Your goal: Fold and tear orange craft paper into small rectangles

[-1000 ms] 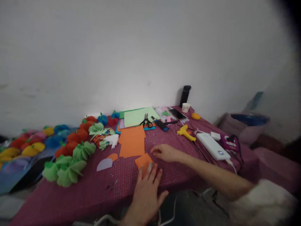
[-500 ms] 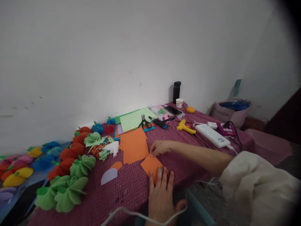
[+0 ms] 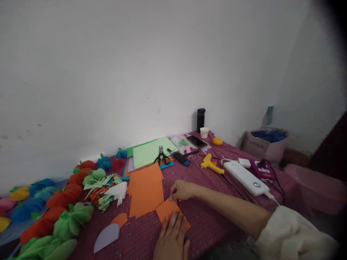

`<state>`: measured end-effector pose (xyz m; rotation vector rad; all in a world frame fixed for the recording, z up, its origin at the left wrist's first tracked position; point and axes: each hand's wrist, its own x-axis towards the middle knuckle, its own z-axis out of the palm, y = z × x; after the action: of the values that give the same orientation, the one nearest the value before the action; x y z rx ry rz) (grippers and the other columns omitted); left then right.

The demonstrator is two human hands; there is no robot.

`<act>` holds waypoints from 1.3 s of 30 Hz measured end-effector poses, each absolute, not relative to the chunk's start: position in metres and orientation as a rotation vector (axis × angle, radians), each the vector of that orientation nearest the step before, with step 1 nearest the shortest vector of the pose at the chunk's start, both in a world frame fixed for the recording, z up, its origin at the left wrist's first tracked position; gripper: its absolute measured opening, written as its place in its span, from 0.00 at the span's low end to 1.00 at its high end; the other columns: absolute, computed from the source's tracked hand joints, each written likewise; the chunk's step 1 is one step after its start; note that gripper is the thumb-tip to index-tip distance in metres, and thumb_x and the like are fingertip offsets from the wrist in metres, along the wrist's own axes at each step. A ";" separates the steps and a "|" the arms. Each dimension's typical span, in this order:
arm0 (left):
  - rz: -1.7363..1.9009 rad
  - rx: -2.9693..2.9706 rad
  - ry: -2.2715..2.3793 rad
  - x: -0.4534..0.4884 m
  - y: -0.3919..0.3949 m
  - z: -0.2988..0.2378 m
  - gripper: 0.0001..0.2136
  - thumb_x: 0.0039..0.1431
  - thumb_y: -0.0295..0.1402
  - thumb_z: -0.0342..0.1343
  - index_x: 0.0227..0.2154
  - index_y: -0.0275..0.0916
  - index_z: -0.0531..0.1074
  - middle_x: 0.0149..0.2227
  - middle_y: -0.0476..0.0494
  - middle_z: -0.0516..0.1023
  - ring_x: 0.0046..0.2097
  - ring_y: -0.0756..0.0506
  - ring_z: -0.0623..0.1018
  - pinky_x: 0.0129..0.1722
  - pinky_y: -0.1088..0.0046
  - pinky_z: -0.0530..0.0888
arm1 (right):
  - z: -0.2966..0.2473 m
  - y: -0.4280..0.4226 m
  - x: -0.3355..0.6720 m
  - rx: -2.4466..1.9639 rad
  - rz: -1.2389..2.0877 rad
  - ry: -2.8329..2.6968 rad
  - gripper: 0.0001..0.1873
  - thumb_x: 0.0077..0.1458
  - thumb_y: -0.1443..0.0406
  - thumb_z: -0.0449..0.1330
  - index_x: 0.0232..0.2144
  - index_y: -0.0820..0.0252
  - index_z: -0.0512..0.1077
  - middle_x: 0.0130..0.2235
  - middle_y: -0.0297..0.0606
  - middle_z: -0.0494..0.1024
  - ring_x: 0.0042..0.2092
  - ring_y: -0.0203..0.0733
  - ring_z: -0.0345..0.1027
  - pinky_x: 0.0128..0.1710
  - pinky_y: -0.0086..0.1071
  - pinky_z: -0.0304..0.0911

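A small orange paper piece (image 3: 166,210) lies on the red checked tablecloth (image 3: 206,216) near the front edge. My left hand (image 3: 171,240) rests flat on its near part, fingers spread. My right hand (image 3: 182,190) reaches across from the right and pinches the piece's far corner. Just behind lies a larger stack of orange paper sheets (image 3: 145,188). Black scissors (image 3: 161,157) rest on light green sheets (image 3: 151,151) farther back.
Green, orange, blue and yellow paper flowers (image 3: 67,202) line the left side. A lilac half-round cutout (image 3: 106,236) lies front left. A yellow glue gun (image 3: 210,164), white power bank (image 3: 245,177), phone (image 3: 197,141), cup (image 3: 204,132) and black bottle (image 3: 200,119) sit at the right and back.
The view swung and dipped. My right hand moved onto the orange piece's far corner and now pinches it. My left hand stays flat on the piece.
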<state>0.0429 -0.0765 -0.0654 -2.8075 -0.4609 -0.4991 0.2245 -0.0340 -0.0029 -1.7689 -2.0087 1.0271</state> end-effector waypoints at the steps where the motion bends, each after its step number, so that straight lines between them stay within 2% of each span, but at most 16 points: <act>1: -0.498 -2.795 -0.441 0.042 -0.074 -0.072 0.22 0.55 0.37 0.44 0.54 0.39 0.55 0.54 0.48 0.62 0.52 0.45 0.65 0.45 0.68 0.67 | -0.003 -0.032 0.225 -1.775 0.992 -2.026 0.13 0.44 0.60 0.55 0.25 0.64 0.75 0.20 0.31 0.71 0.20 0.27 0.59 0.17 0.19 0.50; 3: -0.500 -2.760 -0.400 0.039 -0.070 -0.082 0.24 0.54 0.37 0.45 0.54 0.39 0.54 0.53 0.48 0.62 0.52 0.45 0.65 0.44 0.69 0.67 | 0.002 -0.026 0.227 -1.805 0.901 -2.043 0.12 0.43 0.60 0.56 0.22 0.63 0.75 0.20 0.31 0.73 0.21 0.29 0.61 0.18 0.20 0.51; 5: -0.503 -2.732 -0.365 0.038 -0.068 -0.082 0.24 0.54 0.37 0.45 0.54 0.39 0.54 0.53 0.48 0.63 0.52 0.46 0.65 0.44 0.70 0.68 | 0.011 -0.015 0.234 -1.886 0.737 -2.006 0.12 0.45 0.60 0.55 0.22 0.61 0.74 0.23 0.33 0.74 0.26 0.32 0.65 0.23 0.21 0.55; 7: -0.501 -2.732 -0.346 0.038 -0.067 -0.072 0.23 0.54 0.37 0.45 0.53 0.41 0.55 0.52 0.49 0.64 0.51 0.46 0.66 0.44 0.69 0.67 | 0.022 -0.003 0.246 -2.009 0.471 -1.894 0.13 0.49 0.61 0.52 0.29 0.62 0.73 0.31 0.39 0.75 0.35 0.39 0.67 0.32 0.26 0.57; 9: -0.497 -2.753 -0.385 0.040 -0.066 -0.056 0.21 0.55 0.37 0.44 0.53 0.43 0.56 0.51 0.50 0.66 0.51 0.46 0.65 0.45 0.68 0.66 | 0.028 0.008 0.261 -2.122 0.208 -1.752 0.16 0.53 0.62 0.46 0.38 0.62 0.69 0.41 0.46 0.72 0.44 0.45 0.63 0.40 0.33 0.55; 11: -0.466 -2.772 -0.523 0.043 -0.067 -0.039 0.21 0.56 0.36 0.42 0.54 0.42 0.55 0.52 0.49 0.65 0.53 0.45 0.63 0.48 0.64 0.64 | 0.027 0.016 0.275 -2.199 0.032 -1.657 0.17 0.52 0.62 0.49 0.43 0.64 0.64 0.45 0.51 0.68 0.49 0.49 0.57 0.45 0.37 0.52; 13: -0.403 -2.801 -0.693 0.046 -0.069 -0.028 0.22 0.57 0.35 0.41 0.55 0.40 0.51 0.56 0.45 0.57 0.56 0.43 0.58 0.51 0.60 0.60 | 0.019 0.020 0.286 -2.253 -0.057 -1.613 0.22 0.49 0.61 0.54 0.46 0.65 0.60 0.46 0.53 0.66 0.50 0.51 0.56 0.46 0.40 0.52; 15: -0.320 -2.879 -0.807 0.049 -0.071 -0.025 0.24 0.57 0.40 0.39 0.55 0.39 0.51 0.57 0.42 0.54 0.58 0.41 0.55 0.53 0.56 0.56 | 0.008 0.023 0.293 -2.289 -0.083 -1.598 0.25 0.48 0.61 0.55 0.47 0.68 0.58 0.44 0.55 0.66 0.49 0.53 0.56 0.45 0.43 0.52; 19: -0.225 -3.011 -0.905 0.053 -0.073 -0.027 0.24 0.57 0.42 0.38 0.55 0.37 0.50 0.58 0.40 0.51 0.59 0.42 0.50 0.54 0.56 0.53 | -0.009 0.033 0.297 -2.301 -0.032 -1.612 0.23 0.50 0.61 0.53 0.46 0.71 0.57 0.43 0.55 0.66 0.47 0.51 0.58 0.44 0.41 0.53; 23: -0.246 -3.046 -0.921 0.050 -0.069 -0.015 0.22 0.58 0.40 0.39 0.54 0.37 0.53 0.57 0.40 0.54 0.59 0.41 0.51 0.55 0.55 0.49 | 0.000 0.027 0.299 -2.260 0.029 -1.612 0.20 0.52 0.62 0.50 0.44 0.72 0.60 0.43 0.54 0.66 0.45 0.48 0.59 0.44 0.36 0.54; 25: -0.304 -3.064 -0.933 0.044 -0.066 -0.006 0.21 0.59 0.35 0.37 0.54 0.36 0.52 0.57 0.41 0.54 0.59 0.44 0.51 0.56 0.60 0.51 | 0.010 0.005 0.298 -2.206 0.098 -1.628 0.18 0.53 0.60 0.47 0.41 0.69 0.63 0.39 0.48 0.69 0.40 0.44 0.63 0.40 0.33 0.57; 27: -0.352 -3.123 -0.886 0.034 -0.064 0.001 0.19 0.60 0.33 0.36 0.54 0.36 0.53 0.57 0.42 0.55 0.58 0.47 0.53 0.56 0.64 0.53 | 0.017 -0.032 0.294 -1.934 0.315 -1.605 0.18 0.53 0.58 0.46 0.39 0.66 0.65 0.37 0.43 0.70 0.37 0.40 0.63 0.37 0.31 0.58; 30: -0.280 -3.263 -0.709 0.022 -0.061 0.006 0.19 0.58 0.37 0.40 0.51 0.37 0.58 0.57 0.42 0.55 0.58 0.46 0.54 0.55 0.65 0.55 | 0.025 -0.099 0.284 -1.658 0.597 -1.454 0.20 0.54 0.58 0.43 0.44 0.65 0.61 0.33 0.39 0.69 0.32 0.36 0.64 0.33 0.29 0.60; 33: -0.154 -3.358 -0.557 0.018 -0.059 0.006 0.25 0.53 0.45 0.46 0.51 0.37 0.58 0.56 0.41 0.57 0.57 0.43 0.57 0.53 0.64 0.56 | 0.032 -0.154 0.274 -1.611 0.828 -1.398 0.22 0.53 0.57 0.45 0.48 0.61 0.57 0.30 0.35 0.67 0.28 0.34 0.63 0.28 0.27 0.60; 36: -0.122 -3.402 -0.489 0.023 -0.057 0.007 0.28 0.50 0.48 0.47 0.51 0.36 0.58 0.56 0.40 0.56 0.55 0.41 0.58 0.52 0.63 0.56 | 0.036 -0.189 0.267 -1.678 0.977 -1.516 0.20 0.50 0.58 0.51 0.45 0.57 0.61 0.30 0.34 0.68 0.27 0.34 0.62 0.27 0.28 0.60; 39: -0.127 -3.413 -0.528 0.030 -0.059 0.006 0.28 0.49 0.47 0.48 0.50 0.37 0.58 0.54 0.41 0.58 0.54 0.41 0.61 0.51 0.65 0.58 | 0.028 -0.210 0.266 -1.692 1.116 -1.540 0.21 0.50 0.58 0.50 0.48 0.54 0.58 0.34 0.36 0.69 0.30 0.37 0.65 0.30 0.32 0.63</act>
<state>0.0295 -0.0587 0.0059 -3.4135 -0.5276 -0.1275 0.2662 -0.2098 0.0282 -1.6924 -1.5401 1.1155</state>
